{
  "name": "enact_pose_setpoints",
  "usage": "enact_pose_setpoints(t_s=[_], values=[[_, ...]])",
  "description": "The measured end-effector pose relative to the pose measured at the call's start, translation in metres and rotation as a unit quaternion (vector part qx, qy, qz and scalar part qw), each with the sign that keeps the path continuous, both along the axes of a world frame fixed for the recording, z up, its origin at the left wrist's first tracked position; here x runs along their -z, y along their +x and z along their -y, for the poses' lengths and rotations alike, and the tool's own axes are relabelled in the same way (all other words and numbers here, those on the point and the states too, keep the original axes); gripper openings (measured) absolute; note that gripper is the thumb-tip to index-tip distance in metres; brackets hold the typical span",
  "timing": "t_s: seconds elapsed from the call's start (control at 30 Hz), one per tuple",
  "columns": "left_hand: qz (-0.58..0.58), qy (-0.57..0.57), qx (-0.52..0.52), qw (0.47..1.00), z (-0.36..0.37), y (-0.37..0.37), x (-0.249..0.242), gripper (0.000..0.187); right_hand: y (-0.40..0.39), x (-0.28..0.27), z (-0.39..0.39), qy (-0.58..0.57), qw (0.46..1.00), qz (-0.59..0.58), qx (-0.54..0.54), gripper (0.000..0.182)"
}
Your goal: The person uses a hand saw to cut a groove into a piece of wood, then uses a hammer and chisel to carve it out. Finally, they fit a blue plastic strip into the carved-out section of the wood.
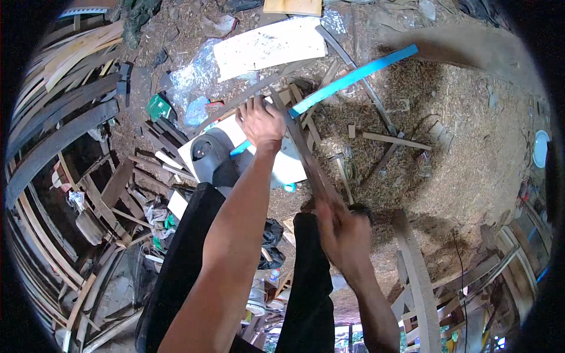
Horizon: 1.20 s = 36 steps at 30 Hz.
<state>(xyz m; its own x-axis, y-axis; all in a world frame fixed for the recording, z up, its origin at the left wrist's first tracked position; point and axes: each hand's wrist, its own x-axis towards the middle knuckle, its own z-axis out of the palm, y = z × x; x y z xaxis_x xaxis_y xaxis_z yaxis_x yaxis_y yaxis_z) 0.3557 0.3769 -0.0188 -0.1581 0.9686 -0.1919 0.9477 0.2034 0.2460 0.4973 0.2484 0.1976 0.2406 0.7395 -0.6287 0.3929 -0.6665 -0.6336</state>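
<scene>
My left hand (261, 122) is closed over a long blue strip (356, 73) and presses it down on a white surface (288, 165). The strip slants from below this hand up to the right. My right hand (343, 235), blurred by motion, is wrapped round the near end of a handsaw (310, 162). Its long brown blade crosses the strip just right of my left hand; teeth cannot be made out. Beside the white surface's left part is a grey rounded object (209, 156) with a dark top.
Wood shavings and sticks (394, 140) cover the ground. A white sheet (271, 47) lies ahead, with clear plastic (197, 76) and a green packet (159, 107) to its left. Timber (65, 138) is stacked at left; a pale plank (418, 282) stands near right.
</scene>
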Motion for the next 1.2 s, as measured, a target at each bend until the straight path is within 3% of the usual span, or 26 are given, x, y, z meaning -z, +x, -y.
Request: enact_pose_setpoints(t_s=[0.07,0.13,0.17,0.27,0.37,0.5,0.6,0.7,0.8,0.93,1.0,1.07,1.13,1.2], values=[[-0.035,-0.008,0.011,0.999,0.004,-0.002,0.005,0.031,0.015,-0.025,0.023,-0.003,1.000,-0.011,-0.028,0.038],[-0.048,0.052,0.018,0.997,0.004,-0.002,0.012,0.031,0.021,-0.035,0.028,-0.103,0.993,0.004,-0.048,0.026],[-0.046,0.052,0.018,0.997,0.004,-0.003,0.012,0.031,0.012,-0.019,0.022,-0.027,0.999,0.013,-0.013,0.030],[-0.034,0.024,0.012,0.999,0.001,-0.003,0.009,0.030,-0.004,0.035,-0.013,-0.007,0.997,0.051,-0.049,0.038],[-0.005,0.012,-0.002,1.000,-0.007,-0.002,0.006,0.036,-0.012,0.050,-0.025,0.010,0.997,0.053,-0.050,0.041],[-0.006,0.044,0.007,0.999,-0.004,0.001,0.004,0.033,0.004,0.013,-0.026,-0.015,0.998,0.025,-0.047,0.042],[0.001,0.004,-0.009,1.000,0.007,-0.002,0.000,0.034,0.014,-0.029,0.015,-0.028,0.999,0.009,-0.027,0.048],[-0.003,0.040,0.004,0.999,0.002,-0.002,0.005,0.036,0.023,-0.038,0.018,-0.077,0.996,0.008,-0.040,0.045],[-0.006,0.050,0.001,0.999,0.002,-0.001,0.004,0.036,0.018,-0.013,-0.003,-0.094,0.993,0.045,-0.059,0.039],[0.001,-0.005,-0.015,1.000,-0.002,0.001,-0.002,0.038,-0.014,0.060,-0.047,0.024,0.997,0.055,-0.057,0.044],[0.003,0.029,-0.004,1.000,-0.005,-0.001,0.003,0.038,-0.025,0.075,-0.074,-0.022,0.997,0.043,-0.067,0.046],[0.015,0.014,-0.005,1.000,0.001,-0.004,0.005,0.037,-0.023,0.062,-0.074,-0.078,0.994,0.044,-0.064,0.045],[0.012,0.007,-0.019,1.000,-0.005,-0.002,0.003,0.036,-0.004,0.040,-0.054,-0.085,0.995,-0.028,-0.036,0.045],[-0.005,0.025,-0.012,1.000,0.000,0.000,0.001,0.034,0.009,0.002,-0.018,-0.113,0.991,0.030,-0.072,0.045]])
